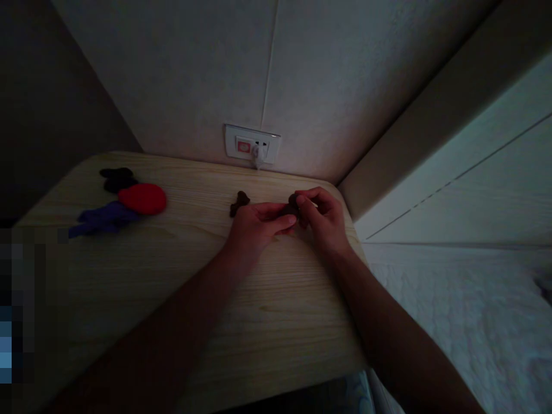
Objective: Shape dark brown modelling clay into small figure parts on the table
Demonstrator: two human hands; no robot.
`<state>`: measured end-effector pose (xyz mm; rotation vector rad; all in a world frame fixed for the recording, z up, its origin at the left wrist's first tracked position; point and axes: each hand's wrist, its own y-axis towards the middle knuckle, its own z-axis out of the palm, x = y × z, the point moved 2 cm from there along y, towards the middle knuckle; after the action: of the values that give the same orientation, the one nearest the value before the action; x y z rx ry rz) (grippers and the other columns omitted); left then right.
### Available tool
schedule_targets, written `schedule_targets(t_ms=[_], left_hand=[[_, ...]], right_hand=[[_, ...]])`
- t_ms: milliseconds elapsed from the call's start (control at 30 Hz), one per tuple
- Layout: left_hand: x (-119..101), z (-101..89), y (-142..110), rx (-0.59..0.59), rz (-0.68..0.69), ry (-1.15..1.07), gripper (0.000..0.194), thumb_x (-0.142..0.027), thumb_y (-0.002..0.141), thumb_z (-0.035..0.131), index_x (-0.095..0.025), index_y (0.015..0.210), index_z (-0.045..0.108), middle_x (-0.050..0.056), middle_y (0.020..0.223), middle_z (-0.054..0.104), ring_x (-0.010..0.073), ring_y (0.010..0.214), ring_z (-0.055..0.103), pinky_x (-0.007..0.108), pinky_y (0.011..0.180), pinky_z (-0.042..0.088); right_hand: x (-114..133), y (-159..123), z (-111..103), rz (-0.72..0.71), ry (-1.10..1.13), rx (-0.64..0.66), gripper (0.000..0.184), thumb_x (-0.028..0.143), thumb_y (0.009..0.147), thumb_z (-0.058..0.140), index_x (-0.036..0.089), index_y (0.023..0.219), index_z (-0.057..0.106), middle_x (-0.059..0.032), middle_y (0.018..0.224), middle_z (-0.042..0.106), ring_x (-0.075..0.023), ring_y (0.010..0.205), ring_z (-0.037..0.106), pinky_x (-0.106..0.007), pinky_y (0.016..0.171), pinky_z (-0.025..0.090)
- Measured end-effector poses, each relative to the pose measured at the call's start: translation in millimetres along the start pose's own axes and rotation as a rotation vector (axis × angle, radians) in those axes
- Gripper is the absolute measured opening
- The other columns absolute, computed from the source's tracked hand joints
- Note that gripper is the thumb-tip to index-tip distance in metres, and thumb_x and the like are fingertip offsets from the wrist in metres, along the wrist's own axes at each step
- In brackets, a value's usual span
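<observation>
Near the table's far right corner, a dark brown lump of modelling clay [291, 207] is pinched between both of my hands. My left hand [257, 226] grips it from the left with the thumb along its near side. On its right end, the thumb and fingers of my right hand [322, 217] press together. My fingers cover much of the lump, so its full shape is hidden. A smaller brown clay piece [239, 203] lies on the table just beyond my left hand.
On the left of the wooden table [194, 276] sit a red clay lump [143, 199], a purple one [106, 218] and a black one [117, 179], touching one another. A wall socket [252, 145] with a plug is behind the table. A white quilted bed surface [457, 310] is at right.
</observation>
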<state>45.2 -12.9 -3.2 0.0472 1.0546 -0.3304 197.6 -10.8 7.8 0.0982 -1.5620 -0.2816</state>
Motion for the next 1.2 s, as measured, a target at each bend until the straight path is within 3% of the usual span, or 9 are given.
schedule_targets(t_ms=[1200], left_hand=[[-0.5,1.1,0.6,-0.026,-0.001,-0.023,0.032,-0.024,0.059,0.095,-0.016,0.089,0.085,0.005,0.082,0.08,0.015,0.068,0.068,0.033,0.074,0.056]], right_hand=[[0.5,-1.2,0.4,-0.017,-0.049,-0.004,0.035,0.055,0.082,0.082,0.022,0.089,0.071,0.0034,0.073,0.064,-0.0066,0.049,0.046,-0.023,0.043,0.037]])
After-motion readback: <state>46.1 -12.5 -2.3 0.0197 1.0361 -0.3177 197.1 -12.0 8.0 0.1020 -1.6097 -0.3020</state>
